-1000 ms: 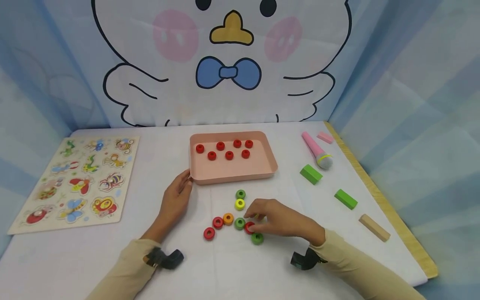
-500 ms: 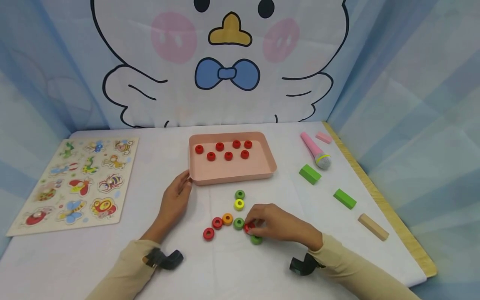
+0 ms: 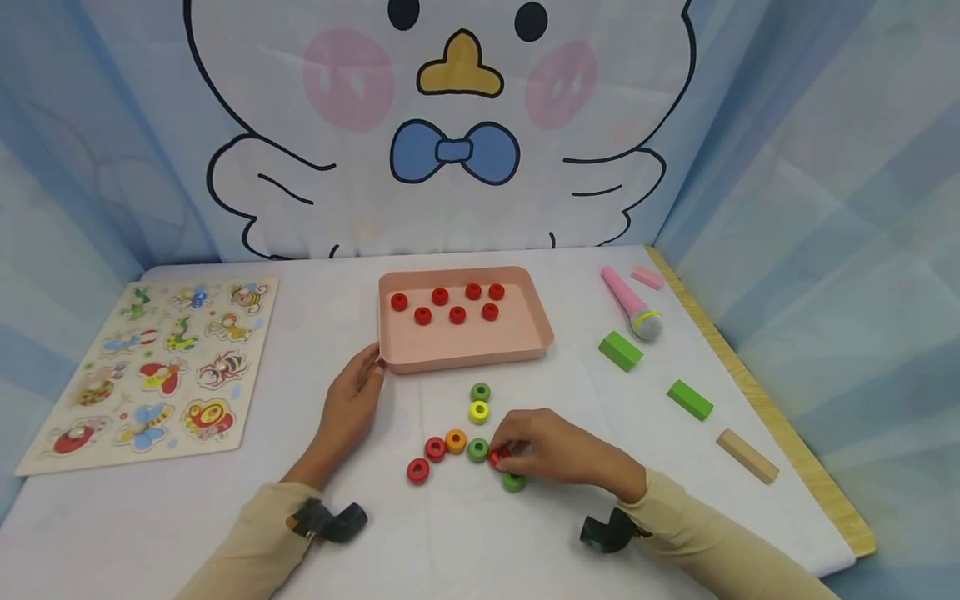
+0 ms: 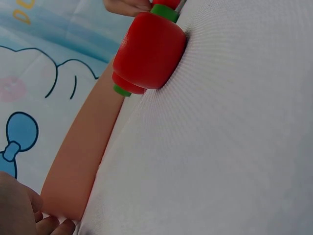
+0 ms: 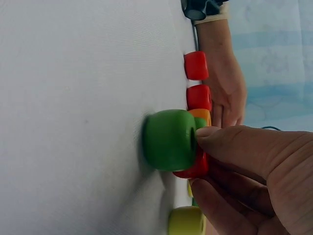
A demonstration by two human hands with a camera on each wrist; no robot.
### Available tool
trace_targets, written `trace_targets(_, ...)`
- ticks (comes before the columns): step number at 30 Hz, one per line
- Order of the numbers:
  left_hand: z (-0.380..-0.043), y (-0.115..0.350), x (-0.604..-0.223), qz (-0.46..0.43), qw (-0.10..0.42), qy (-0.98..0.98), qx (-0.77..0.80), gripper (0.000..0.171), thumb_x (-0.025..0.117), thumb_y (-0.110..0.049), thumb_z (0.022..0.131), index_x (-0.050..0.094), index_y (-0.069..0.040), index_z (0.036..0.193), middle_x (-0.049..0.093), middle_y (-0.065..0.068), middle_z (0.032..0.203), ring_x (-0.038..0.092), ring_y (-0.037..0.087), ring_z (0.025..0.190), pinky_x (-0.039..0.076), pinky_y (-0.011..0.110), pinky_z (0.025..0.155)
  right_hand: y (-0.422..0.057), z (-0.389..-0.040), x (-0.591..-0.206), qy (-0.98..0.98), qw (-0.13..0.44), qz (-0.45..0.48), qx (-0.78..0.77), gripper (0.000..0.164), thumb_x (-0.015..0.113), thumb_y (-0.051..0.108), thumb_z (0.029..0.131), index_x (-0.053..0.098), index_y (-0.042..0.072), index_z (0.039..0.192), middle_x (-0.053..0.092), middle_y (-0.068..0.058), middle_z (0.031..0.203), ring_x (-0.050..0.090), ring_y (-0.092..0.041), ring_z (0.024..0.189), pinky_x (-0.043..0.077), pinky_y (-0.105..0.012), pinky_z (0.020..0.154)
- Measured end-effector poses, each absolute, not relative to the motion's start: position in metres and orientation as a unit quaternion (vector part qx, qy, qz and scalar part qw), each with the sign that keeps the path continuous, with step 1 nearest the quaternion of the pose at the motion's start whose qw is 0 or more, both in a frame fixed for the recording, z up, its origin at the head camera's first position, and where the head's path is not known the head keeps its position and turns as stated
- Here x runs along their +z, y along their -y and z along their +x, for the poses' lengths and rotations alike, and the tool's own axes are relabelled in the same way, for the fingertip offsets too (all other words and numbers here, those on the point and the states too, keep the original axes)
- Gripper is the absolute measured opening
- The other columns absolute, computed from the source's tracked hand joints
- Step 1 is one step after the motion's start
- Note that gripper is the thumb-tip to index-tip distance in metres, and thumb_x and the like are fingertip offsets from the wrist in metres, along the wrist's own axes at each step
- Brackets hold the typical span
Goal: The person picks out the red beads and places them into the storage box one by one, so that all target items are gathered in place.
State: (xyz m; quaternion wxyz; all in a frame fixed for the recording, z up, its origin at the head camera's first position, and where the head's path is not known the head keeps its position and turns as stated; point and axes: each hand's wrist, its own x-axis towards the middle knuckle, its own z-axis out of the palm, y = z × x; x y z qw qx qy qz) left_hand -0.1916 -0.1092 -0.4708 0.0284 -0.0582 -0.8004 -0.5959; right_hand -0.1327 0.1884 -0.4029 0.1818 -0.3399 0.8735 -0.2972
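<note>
My right hand (image 3: 558,446) pinches a red bead (image 3: 495,457) between thumb and fingers at the middle of the table. A green bead (image 5: 169,140) sits right beside the thumb in the right wrist view, and a yellow bead (image 5: 185,221) lies under the hand, hidden from the head view. My left hand (image 3: 351,402) holds the near left corner of a pink tray (image 3: 472,346), its fingertips at the edge. Several red beads (image 3: 457,315) stand apart from one another in the tray's back half.
Loose beads, among them an orange bead (image 3: 455,441) and a yellow bead (image 3: 478,412), lie between the hands. An insect puzzle board (image 3: 153,375) is at left. At right are a toy microphone (image 3: 630,302), green blocks (image 3: 620,350), a wooden block (image 3: 747,456) and a pink block (image 3: 648,277).
My right hand has come down slightly and its fingers have closed on the red bead. My left hand stays at the tray corner.
</note>
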Motion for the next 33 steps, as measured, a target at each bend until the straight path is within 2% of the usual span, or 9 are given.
trace_targets(7, -0.194, 0.111, -0.472, -0.060, 0.037, 0.800, -0.596, 0.045, 0.044, -0.011, 0.104, 0.040, -0.002, 0.148, 0.044, 0.014, 0.149, 0.044, 0.023, 0.135, 0.036, 0.036, 0.112, -0.193, -0.156, -0.379, -0.887, 0.153, -0.340, -0.272, 0.019, 0.074, 0.015, 0.089, 0.074, 0.013, 0.108, 0.064, 0.009, 0.102, 0.060, -0.005, 0.091, 0.055, -0.023, 0.083)
trace_targets(11, -0.194, 0.111, -0.472, -0.056, 0.035, 0.797, -0.600, 0.045, 0.044, -0.011, 0.104, 0.040, -0.002, 0.148, 0.044, 0.014, 0.149, 0.044, 0.023, 0.135, 0.036, 0.036, 0.112, -0.200, -0.188, -0.363, -0.902, 0.123, -0.312, -0.272, 0.023, 0.075, 0.015, 0.088, 0.074, 0.013, 0.111, 0.065, 0.008, 0.101, 0.061, -0.010, 0.092, 0.056, -0.025, 0.085)
trace_targets(15, -0.193, 0.111, -0.471, -0.050, 0.028, 0.797, -0.602, 0.045, 0.044, -0.012, 0.104, 0.041, -0.002, 0.148, 0.044, 0.014, 0.149, 0.044, 0.023, 0.135, 0.036, 0.036, 0.112, -0.207, -0.228, -0.354, -0.921, 0.099, -0.263, -0.270, 0.027, 0.076, 0.014, 0.088, 0.073, 0.008, 0.114, 0.065, 0.002, 0.101, 0.061, -0.016, 0.094, 0.056, -0.030, 0.086)
trace_targets(18, -0.192, 0.109, -0.471, -0.049, 0.027, 0.797, -0.601, 0.045, 0.044, -0.011, 0.104, 0.041, -0.003, 0.148, 0.044, 0.014, 0.148, 0.044, 0.023, 0.135, 0.036, 0.035, 0.112, -0.210, -0.259, -0.356, -0.934, 0.094, -0.225, -0.262, 0.028, 0.075, 0.012, 0.088, 0.072, 0.004, 0.114, 0.066, -0.003, 0.102, 0.062, -0.020, 0.097, 0.057, -0.032, 0.087)
trace_targets(24, -0.193, 0.110, -0.473, -0.043, 0.030, 0.792, -0.608, 0.046, 0.045, -0.010, 0.103, 0.041, -0.004, 0.148, 0.045, 0.014, 0.148, 0.045, 0.023, 0.134, 0.037, 0.035, 0.111, -0.206, -0.310, -0.368, -0.950, 0.095, -0.184, -0.235, 0.027, 0.073, 0.011, 0.090, 0.071, 0.003, 0.115, 0.067, -0.008, 0.108, 0.061, -0.024, 0.098, 0.056, -0.034, 0.088)
trace_targets(33, -0.193, 0.109, -0.473, -0.034, 0.027, 0.802, -0.596, 0.046, 0.045, -0.012, 0.103, 0.041, -0.006, 0.149, 0.045, 0.012, 0.148, 0.044, 0.022, 0.134, 0.037, 0.034, 0.111, -0.205, -0.343, -0.384, -0.954, 0.126, -0.164, -0.217, 0.022, 0.071, 0.011, 0.091, 0.072, 0.004, 0.112, 0.067, -0.009, 0.106, 0.057, -0.025, 0.095, 0.053, -0.035, 0.088)
